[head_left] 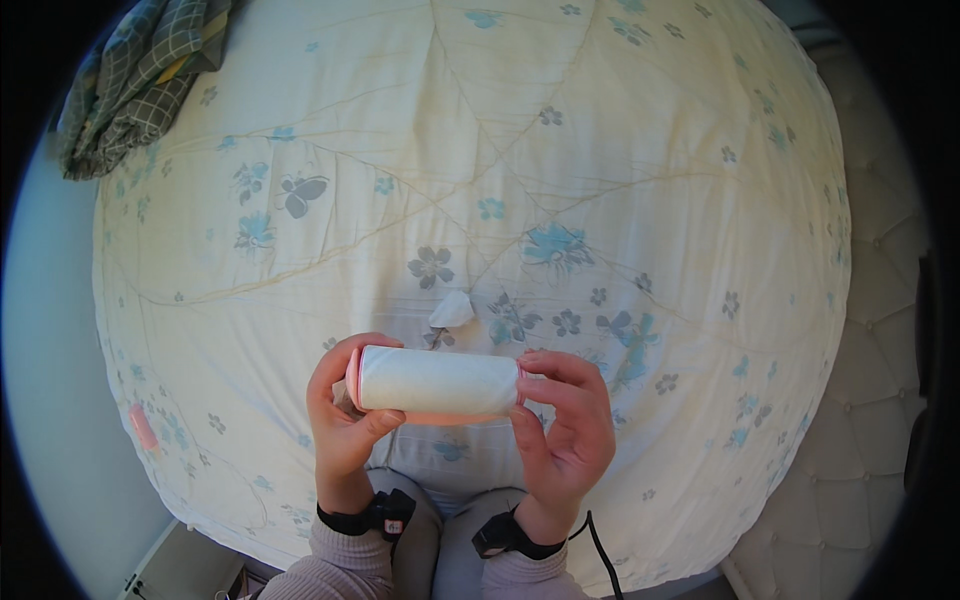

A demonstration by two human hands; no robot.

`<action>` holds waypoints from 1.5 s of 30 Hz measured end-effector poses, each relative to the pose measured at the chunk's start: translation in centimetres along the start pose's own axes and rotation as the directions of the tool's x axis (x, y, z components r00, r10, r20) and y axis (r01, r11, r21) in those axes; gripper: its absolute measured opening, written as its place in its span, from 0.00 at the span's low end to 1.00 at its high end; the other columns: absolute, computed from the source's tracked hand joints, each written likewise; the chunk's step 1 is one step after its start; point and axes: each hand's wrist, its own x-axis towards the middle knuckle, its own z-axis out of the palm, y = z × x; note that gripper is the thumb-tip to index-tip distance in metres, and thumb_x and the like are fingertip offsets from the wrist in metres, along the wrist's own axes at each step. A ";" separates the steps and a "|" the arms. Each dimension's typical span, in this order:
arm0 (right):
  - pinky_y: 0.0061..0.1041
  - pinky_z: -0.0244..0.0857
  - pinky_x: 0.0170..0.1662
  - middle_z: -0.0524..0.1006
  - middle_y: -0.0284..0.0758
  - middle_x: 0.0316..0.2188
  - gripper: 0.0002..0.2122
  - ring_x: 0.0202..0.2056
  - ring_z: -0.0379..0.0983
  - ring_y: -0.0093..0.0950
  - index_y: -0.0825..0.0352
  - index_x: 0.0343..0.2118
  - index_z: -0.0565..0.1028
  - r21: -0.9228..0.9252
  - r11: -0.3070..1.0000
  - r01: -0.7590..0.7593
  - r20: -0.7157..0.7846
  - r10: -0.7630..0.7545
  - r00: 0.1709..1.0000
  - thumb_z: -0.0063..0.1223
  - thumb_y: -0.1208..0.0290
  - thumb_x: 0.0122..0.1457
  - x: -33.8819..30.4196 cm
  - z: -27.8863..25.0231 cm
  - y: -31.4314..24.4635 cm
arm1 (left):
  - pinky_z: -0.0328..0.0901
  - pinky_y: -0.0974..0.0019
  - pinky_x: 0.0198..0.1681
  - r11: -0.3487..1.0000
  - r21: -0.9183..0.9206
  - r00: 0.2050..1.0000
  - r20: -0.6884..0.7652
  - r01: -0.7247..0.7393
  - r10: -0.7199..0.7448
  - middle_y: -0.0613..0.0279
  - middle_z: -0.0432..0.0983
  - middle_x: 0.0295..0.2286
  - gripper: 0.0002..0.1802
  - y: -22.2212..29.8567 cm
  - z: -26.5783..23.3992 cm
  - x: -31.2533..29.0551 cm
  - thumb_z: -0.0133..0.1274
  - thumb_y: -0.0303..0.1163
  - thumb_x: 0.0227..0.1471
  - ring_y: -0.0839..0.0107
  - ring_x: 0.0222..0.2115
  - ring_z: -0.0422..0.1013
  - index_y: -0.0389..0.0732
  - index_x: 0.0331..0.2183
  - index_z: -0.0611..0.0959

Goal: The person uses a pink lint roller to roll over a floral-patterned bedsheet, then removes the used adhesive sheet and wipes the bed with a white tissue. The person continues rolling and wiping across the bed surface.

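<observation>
Holding white roll [440, 381], pink at both ends, crosswise between two hands, over near part of flowered bedsheet [660, 250]. Left hand [345, 415] curled round left end, thumb on near side. Right hand [568, 425] pinching right end, fingertips against thumb side. White scrap [452, 309] on sheet just beyond roll. Checked cloth [145, 85] bunched far left; small pink piece [142, 428] near left edge. Black bands [375, 515] on wrists.

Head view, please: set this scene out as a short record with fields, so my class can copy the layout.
Held thing: white roll with pink edges, lying crosswise
Left hand: grips the roll's left end
Right hand: fingertips and thumb at its right end
Surface: pale flowered sheet
Beyond roll: small white scrap
Far left: checked cloth, crumpled
Near left: small pink object
</observation>
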 end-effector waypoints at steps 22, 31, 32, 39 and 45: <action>0.28 0.71 0.45 0.80 0.41 0.41 0.11 0.41 0.78 0.34 0.68 0.34 0.80 -0.013 0.996 -0.092 -0.006 0.092 0.996 0.67 0.83 0.47 0.1 -1.1 0.9 | 0.69 0.65 0.47 0.987 0.094 0.991 0.018 -0.131 0.130 0.54 0.77 0.44 0.40 -0.3 1.2 -0.4 0.75 0.37 0.39 0.67 0.43 0.74 0.30 0.51 0.76; 0.27 0.71 0.45 0.81 0.39 0.39 0.11 0.41 0.78 0.32 0.67 0.33 0.81 -0.018 0.998 -0.058 0.053 0.058 0.997 0.68 0.82 0.46 0.3 -1.9 1.3 | 0.69 0.64 0.47 0.984 0.119 0.990 0.041 -0.136 0.132 0.54 0.78 0.43 0.40 -0.3 1.2 -0.3 0.75 0.39 0.39 0.66 0.43 0.74 0.30 0.50 0.77; 0.27 0.71 0.44 0.81 0.39 0.39 0.11 0.41 0.78 0.32 0.67 0.33 0.81 -0.024 0.998 -0.056 0.063 0.057 0.996 0.68 0.82 0.46 0.3 -1.9 1.3 | 0.69 0.64 0.47 0.981 0.124 0.988 0.039 -0.151 0.147 0.54 0.78 0.43 0.40 -0.3 1.2 -0.3 0.75 0.40 0.39 0.67 0.43 0.74 0.30 0.50 0.77; 0.27 0.71 0.46 0.80 0.38 0.40 0.12 0.42 0.78 0.32 0.68 0.35 0.81 0.021 0.991 -0.129 0.060 0.128 0.990 0.68 0.82 0.46 0.2 -1.8 1.4 | 0.69 0.66 0.46 0.979 0.156 0.991 0.031 -0.135 0.131 0.55 0.78 0.42 0.40 -0.2 1.2 -0.3 0.75 0.42 0.38 0.68 0.41 0.75 0.30 0.48 0.78; 0.27 0.70 0.47 0.79 0.38 0.40 0.13 0.43 0.77 0.31 0.69 0.37 0.80 0.114 0.975 -0.191 0.090 0.182 0.979 0.68 0.84 0.46 0.3 -2.0 1.2 | 0.69 0.67 0.45 0.973 0.190 0.992 0.040 -0.129 0.124 0.56 0.78 0.41 0.40 -0.2 1.0 -0.3 0.76 0.45 0.37 0.69 0.40 0.75 0.30 0.46 0.79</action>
